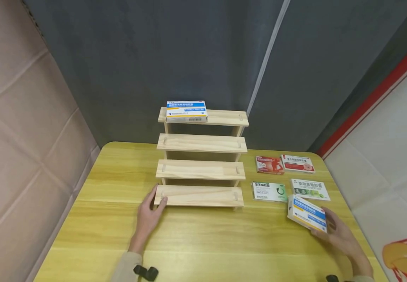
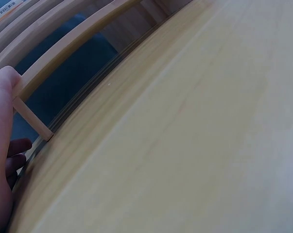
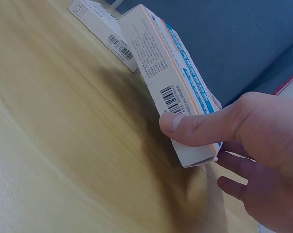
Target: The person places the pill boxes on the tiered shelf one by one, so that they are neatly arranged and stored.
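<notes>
My right hand (image 1: 341, 237) pinches a blue-and-white medicine box (image 1: 308, 213) by its right end, above the table at the right. In the right wrist view the thumb presses the box's barcode side (image 3: 158, 82), and the box is tilted, clear of the tabletop. My left hand (image 1: 148, 215) grips the left end of the lowest step of a wooden stepped rack (image 1: 200, 196), thumb on the step's front edge. A similar blue-and-white medicine box (image 1: 186, 111) lies on the rack's top step, toward its left end.
Right of the rack lie a red box (image 1: 269, 165), a white-and-red box (image 1: 298, 163), a white-and-green box (image 1: 269, 191) and another green-and-white box (image 1: 310, 189). The wooden table (image 1: 203, 243) meets a dark grey panel (image 1: 154, 51) behind. Padded beige panelling (image 1: 23, 137) stands left.
</notes>
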Tool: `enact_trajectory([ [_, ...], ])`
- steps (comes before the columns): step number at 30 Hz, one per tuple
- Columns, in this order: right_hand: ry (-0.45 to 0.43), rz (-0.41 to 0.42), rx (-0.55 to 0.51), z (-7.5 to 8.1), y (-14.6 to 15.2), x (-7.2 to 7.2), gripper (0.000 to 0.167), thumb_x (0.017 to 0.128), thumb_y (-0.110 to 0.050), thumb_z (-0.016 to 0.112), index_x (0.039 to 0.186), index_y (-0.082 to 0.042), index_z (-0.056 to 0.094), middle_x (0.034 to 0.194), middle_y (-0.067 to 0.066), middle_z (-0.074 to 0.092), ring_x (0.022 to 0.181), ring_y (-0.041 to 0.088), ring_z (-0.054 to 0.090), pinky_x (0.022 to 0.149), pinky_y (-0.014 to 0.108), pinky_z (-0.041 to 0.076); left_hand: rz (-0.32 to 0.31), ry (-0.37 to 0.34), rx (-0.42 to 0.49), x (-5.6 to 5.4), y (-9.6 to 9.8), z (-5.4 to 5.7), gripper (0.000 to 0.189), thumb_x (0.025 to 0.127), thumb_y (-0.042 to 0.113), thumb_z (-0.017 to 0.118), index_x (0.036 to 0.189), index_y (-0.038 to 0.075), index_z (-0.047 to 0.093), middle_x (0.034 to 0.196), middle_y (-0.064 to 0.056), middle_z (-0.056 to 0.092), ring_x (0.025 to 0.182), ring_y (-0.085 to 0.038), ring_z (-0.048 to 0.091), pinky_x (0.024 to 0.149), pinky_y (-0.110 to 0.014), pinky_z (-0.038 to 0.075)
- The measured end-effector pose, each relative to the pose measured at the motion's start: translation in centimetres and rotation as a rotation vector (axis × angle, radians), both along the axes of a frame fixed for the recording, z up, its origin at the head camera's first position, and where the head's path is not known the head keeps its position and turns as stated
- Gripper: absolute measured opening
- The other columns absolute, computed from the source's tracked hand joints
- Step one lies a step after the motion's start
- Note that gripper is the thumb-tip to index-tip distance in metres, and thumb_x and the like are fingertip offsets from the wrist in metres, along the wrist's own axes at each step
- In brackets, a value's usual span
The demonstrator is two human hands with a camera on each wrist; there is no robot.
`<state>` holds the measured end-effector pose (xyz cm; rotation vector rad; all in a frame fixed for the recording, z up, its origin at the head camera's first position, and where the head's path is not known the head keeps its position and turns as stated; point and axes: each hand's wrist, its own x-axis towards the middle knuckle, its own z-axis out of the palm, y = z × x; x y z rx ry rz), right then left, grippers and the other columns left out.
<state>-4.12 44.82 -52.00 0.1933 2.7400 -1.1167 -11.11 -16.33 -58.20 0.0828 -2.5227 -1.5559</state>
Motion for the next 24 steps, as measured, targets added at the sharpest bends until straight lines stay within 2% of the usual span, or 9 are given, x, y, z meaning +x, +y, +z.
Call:
enact_trajectory([
  [6,0.012,0.001,0.003,0.3,-0.2,-0.3,0.106,0.089,-0.025,0.079,0.158,0.01,0.007,0.151,0.046,0.026,0.132,0.066,0.032,0.103,0.079,0.032,0.0,0.0,0.003,0.0,0.0,0.0,0.068,0.098,0.043,0.066,0.157,0.023,0.038,0.157,-0.018,0.044,0.145,-0.045,0.039,0.119,-0.068,0.029],
  [11,0.068,-0.004,0.01,0.7,-0.5,-0.7,0.105,0.09,-0.025,0.079,0.159,0.007,0.007,0.15,0.046,0.029,0.131,0.065,0.037,0.101,0.072,0.04,-0.003,-0.002,0.004,0.1,0.0,0.2,0.068,0.098,0.044,0.065,0.157,0.023,0.038,0.158,-0.018,0.043,0.146,-0.045,0.038,0.119,-0.068,0.029],
  [14,0.102,-0.03,0.01,0.9,-0.7,-0.7,0.103,0.09,-0.025,0.079,0.159,0.006,0.008,0.149,0.046,0.031,0.13,0.063,0.039,0.1,0.037,0.054,-0.002,-0.012,0.009,0.2,0.0,0.4,0.068,0.098,0.045,0.065,0.157,0.024,0.039,0.158,-0.017,0.043,0.146,-0.045,0.038,0.119,-0.069,0.029],
  [16,0.13,-0.055,-0.01,0.9,-0.8,-0.6,0.103,0.09,-0.022,0.079,0.159,0.006,0.009,0.15,0.046,0.031,0.129,0.063,0.039,0.095,0.012,0.049,-0.001,-0.023,0.012,0.3,0.0,0.4,0.069,0.097,0.047,0.066,0.157,0.026,0.039,0.158,-0.016,0.043,0.146,-0.045,0.038,0.119,-0.068,0.029],
  [18,0.159,-0.091,0.01,0.8,-1.0,-0.5,0.101,0.089,-0.023,0.08,0.159,0.005,0.012,0.15,0.044,0.033,0.128,0.06,0.042,0.08,-0.004,0.035,-0.003,-0.031,0.014,0.3,0.0,0.4,0.069,0.097,0.047,0.065,0.157,0.026,0.038,0.158,-0.017,0.043,0.146,-0.045,0.038,0.119,-0.069,0.028],
  [20,0.182,-0.123,0.002,0.7,-1.1,-0.5,0.101,0.089,-0.023,0.08,0.16,0.004,0.013,0.151,0.044,0.033,0.129,0.059,0.042,0.078,-0.007,0.031,-0.003,-0.03,0.017,0.3,0.0,0.4,0.069,0.097,0.047,0.065,0.157,0.026,0.038,0.158,-0.017,0.043,0.146,-0.045,0.038,0.12,-0.067,0.029],
  [22,0.181,-0.16,0.002,0.7,-1.2,-0.5,0.101,0.09,-0.026,0.079,0.16,0.002,0.013,0.152,0.042,0.033,0.129,0.059,0.042,0.08,-0.003,0.035,-0.005,-0.021,0.026,0.3,0.0,0.4,0.069,0.097,0.047,0.065,0.157,0.025,0.039,0.158,-0.017,0.043,0.146,-0.044,0.038,0.12,-0.066,0.029],
  [24,0.169,-0.196,-0.025,0.6,-1.2,-0.6,0.101,0.091,-0.028,0.078,0.161,0.001,0.011,0.153,0.041,0.032,0.13,0.059,0.041,0.098,0.014,0.047,-0.008,-0.01,0.031,0.3,0.0,0.4,0.068,0.098,0.045,0.066,0.157,0.024,0.039,0.158,-0.016,0.044,0.146,-0.043,0.039,0.121,-0.064,0.029],
])
